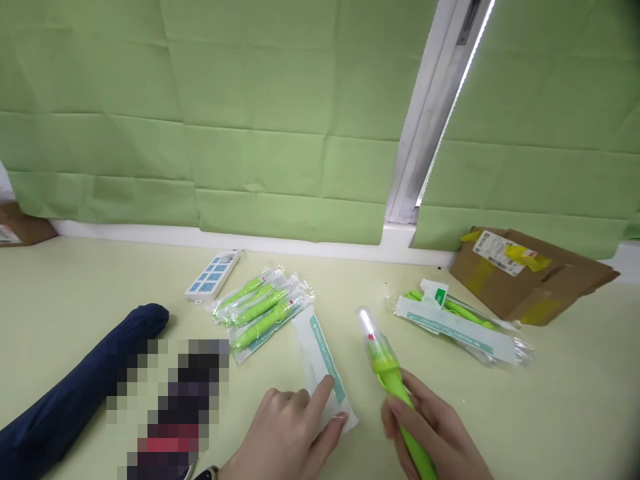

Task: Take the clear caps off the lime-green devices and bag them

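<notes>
The right hand is clamped around the lower shaft of a green tool, at about 5 o'clock in the view. The tool is a slim, bright lime-green plastic stick with a wider collar near the top. Above the collar sits a clear cap, inside which a small red tip is visible. The tool tilts with its capped end toward 11 o'clock; that end is blurred. Its lower end is hidden by the picture edge.

The left hand, at 6 o'clock, lies loosely open with fingertips pressing on a flat white sachet. The sachet carries a teal strip with print too small to read, and lies on the pale table with its long axis running toward 12 o'clock. The two hands are apart, with the sachet's lower corner between them.

At 11 o'clock from the left hand lies a group of sealed green tools in clear wrappers, just beside the sachet's upper end. A second heap of wrappers lies at 2 o'clock. A white power strip lies beyond the first group. A cardboard box lies at 2 o'clock, near the green blind. A folded navy umbrella lies at 9 o'clock.
</notes>
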A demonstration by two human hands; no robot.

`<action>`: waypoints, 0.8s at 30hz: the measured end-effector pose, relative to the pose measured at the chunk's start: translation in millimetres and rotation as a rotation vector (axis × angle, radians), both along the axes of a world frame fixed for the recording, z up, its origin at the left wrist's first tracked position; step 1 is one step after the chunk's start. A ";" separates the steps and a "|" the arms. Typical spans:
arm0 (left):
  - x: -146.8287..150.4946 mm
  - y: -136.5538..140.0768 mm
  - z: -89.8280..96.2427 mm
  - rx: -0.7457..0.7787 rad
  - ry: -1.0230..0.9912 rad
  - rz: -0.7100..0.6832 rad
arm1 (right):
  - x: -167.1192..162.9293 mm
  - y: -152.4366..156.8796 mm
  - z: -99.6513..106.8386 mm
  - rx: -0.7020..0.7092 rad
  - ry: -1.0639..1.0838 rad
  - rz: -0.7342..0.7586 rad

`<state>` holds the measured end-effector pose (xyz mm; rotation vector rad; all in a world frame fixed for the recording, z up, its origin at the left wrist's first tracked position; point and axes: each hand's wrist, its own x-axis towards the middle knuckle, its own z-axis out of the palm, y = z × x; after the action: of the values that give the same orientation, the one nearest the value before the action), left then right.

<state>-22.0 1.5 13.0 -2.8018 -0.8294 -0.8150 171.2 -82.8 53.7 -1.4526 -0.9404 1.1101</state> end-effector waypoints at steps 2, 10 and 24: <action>2.0 2.5 -6.7 0.073 0.001 0.011 | -7.1 20.5 8.8 0.137 0.026 0.071; 6.2 12.5 -34.1 0.024 -0.063 -0.016 | -4.3 38.1 -13.7 0.167 -0.064 0.098; 17.3 14.1 -20.6 -1.585 -0.863 -0.018 | -9.4 32.2 -21.3 0.075 -0.064 0.055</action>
<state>-4.7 15.6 -7.7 -3.3980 -2.4448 -2.1612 161.8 -50.6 32.3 -1.4154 -1.0610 1.0621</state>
